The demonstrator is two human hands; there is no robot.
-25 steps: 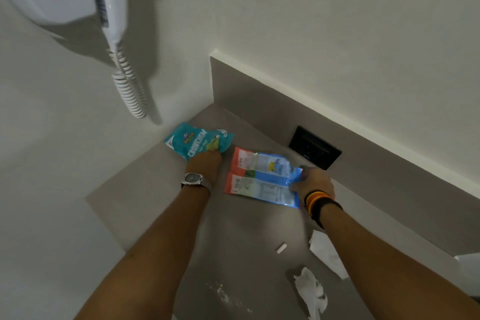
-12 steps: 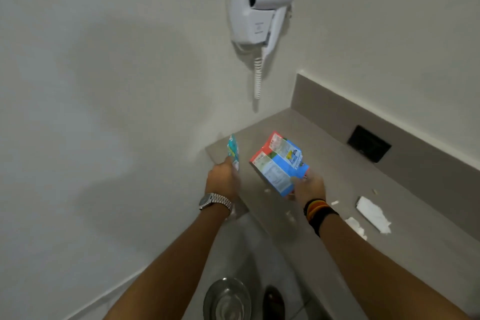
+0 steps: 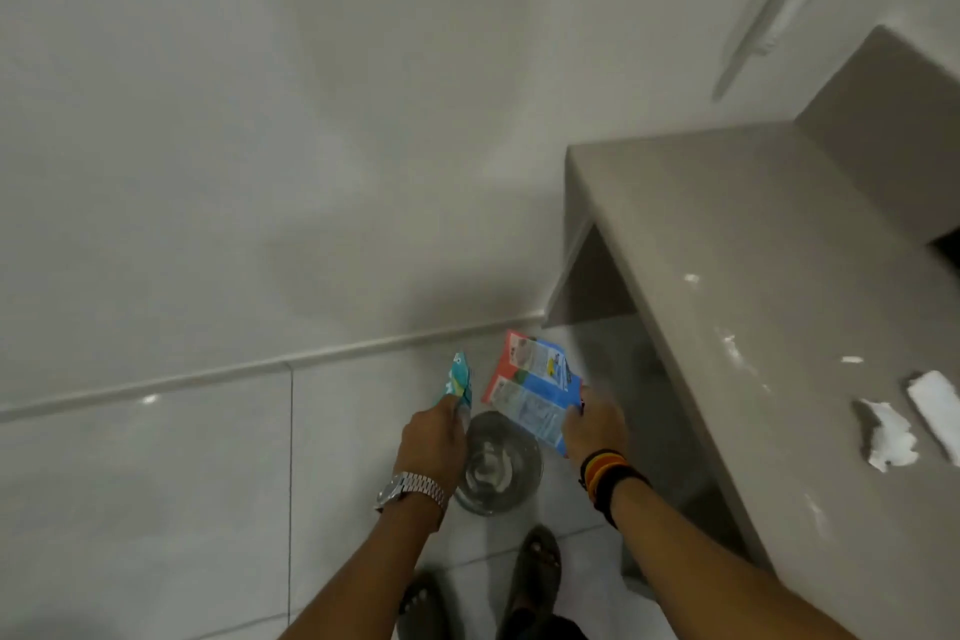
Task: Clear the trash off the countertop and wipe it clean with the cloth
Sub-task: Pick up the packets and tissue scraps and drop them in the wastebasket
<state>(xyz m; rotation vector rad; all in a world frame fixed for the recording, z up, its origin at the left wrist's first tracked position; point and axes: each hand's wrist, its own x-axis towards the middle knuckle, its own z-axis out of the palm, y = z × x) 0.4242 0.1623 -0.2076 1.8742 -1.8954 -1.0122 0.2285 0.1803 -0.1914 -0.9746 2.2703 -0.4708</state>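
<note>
Tiled floor (image 3: 156,473) held a metal bin (image 3: 497,465). Above it, left hand (image 3: 431,439) pinched a teal wrapper (image 3: 458,380) at 11 o'clock; right hand (image 3: 595,426) gripped a blue packet (image 3: 532,387) at 1 o'clock (presumably positioned for dropping).

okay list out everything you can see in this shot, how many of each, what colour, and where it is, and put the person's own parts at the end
snack packet: 1, teal, held above the bin in the left hand
wrappers: 2 joined side by side, red and blue, held over the bin in the right hand
bin: 1, shiny metal, on the floor below both hands
countertop: 1, grey-brown, at right
paper scraps: 2 larger white pieces plus small white bits, on the countertop at right
floor tiles: pale grey, lower left
watch: 1, silver, left wrist
wristbands: several, black, red and yellow, right wrist
sandals: 2, dark, on the feet at bottom
left hand: 1, gripping the packet
right hand: 1, gripping the wrappers
</note>
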